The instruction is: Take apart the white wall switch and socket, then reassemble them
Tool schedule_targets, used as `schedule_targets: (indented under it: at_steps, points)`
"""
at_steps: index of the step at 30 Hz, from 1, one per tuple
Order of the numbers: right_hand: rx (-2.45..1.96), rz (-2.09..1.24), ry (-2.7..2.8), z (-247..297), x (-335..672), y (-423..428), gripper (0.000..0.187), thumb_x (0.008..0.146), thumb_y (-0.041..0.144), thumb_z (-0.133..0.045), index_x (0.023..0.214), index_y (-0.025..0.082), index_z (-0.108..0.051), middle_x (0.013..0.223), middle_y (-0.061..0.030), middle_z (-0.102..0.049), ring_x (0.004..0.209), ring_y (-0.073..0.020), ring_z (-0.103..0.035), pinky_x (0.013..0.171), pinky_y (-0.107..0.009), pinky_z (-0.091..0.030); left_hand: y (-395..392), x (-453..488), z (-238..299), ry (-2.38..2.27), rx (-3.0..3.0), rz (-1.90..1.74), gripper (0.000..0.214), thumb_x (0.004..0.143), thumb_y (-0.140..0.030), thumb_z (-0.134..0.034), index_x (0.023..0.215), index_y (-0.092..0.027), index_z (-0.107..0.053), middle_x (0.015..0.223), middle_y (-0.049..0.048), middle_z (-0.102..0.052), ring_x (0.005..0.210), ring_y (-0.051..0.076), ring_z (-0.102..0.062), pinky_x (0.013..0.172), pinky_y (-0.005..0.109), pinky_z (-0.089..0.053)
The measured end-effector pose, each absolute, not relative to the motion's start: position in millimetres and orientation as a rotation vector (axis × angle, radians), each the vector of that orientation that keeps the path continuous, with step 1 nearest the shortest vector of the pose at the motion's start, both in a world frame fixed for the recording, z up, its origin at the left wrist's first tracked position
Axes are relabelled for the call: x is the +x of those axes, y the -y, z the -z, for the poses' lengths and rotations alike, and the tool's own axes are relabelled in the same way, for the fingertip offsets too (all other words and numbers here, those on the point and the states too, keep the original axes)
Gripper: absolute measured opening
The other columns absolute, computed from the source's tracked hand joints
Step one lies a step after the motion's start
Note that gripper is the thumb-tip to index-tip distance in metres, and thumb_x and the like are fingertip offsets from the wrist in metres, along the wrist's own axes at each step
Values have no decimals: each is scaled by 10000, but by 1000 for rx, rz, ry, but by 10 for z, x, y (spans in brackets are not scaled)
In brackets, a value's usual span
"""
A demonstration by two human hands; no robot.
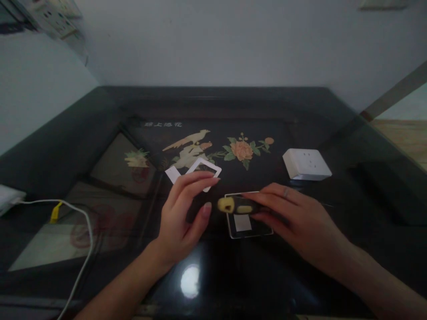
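My right hand [293, 218] is closed around a screwdriver [242, 206] with a black and yellow handle; only the handle shows, its yellow end pointing left. Beneath it lies a dark square plate [258, 227] with a thin white edge and a pale patch [242, 222]. My left hand [185, 211] is held over the table to the left, fingers curved, thumb apart, nothing between them. Just beyond its fingertips is a white square frame [213, 166], partly hidden by the fingers. A small white flat piece [172, 173] lies beside that frame.
A white socket box [308, 164] stands to the right on the glossy black table [216, 104], which has an inlaid bird and flower picture. At left, a white cable [87, 222] with a yellow tag [56, 212] runs from a white device [10, 198]. A wall rises behind.
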State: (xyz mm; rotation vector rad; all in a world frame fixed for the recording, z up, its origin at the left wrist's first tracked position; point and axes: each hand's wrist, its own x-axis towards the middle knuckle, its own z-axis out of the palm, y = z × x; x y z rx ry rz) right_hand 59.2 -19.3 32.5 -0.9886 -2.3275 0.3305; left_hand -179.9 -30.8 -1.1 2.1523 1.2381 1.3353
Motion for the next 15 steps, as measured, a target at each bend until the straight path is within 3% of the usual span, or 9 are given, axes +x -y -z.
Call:
schedule_targets:
  at_steps: [4,9,12,15]
  points:
    - [-868,4,2525,-210,389,173,228,977,179,-503,1070,150,-710,915,-103,-725,799,-226,-679,710,-376,-573,322,-1767,-34,-1237,2415,-893,256,976,-292,-528,1207,-205,-600,1102,92,-707,974,234,-692,850,382,-591]
    - [-760,134,2523,-190,357,164,198,956,136,-535,1059,114,-702,947,-124,-738,841,-243,-685,745,-393,-563,325,-1700,-41,-1194,2302,-608,255,1013,-293,-460,1174,-168,-613,1013,83,-720,883,217,-708,771,346,-603]
    - [-823,118,2393,-203,498,177,301,936,256,-625,1216,145,-634,1093,-134,-715,1020,-272,-663,902,-427,-549,266,-1829,-73,-1232,2251,-605,250,1008,-273,-443,1137,-177,-634,1040,81,-715,924,217,-701,807,343,-587]
    - [-997,-36,2217,-121,691,209,419,910,329,-666,1311,254,-570,1164,-104,-674,1075,-275,-645,951,-455,-540,169,-2076,-75,-1323,2179,-607,256,977,-341,-490,1085,-192,-668,1017,64,-743,906,224,-712,808,340,-576]
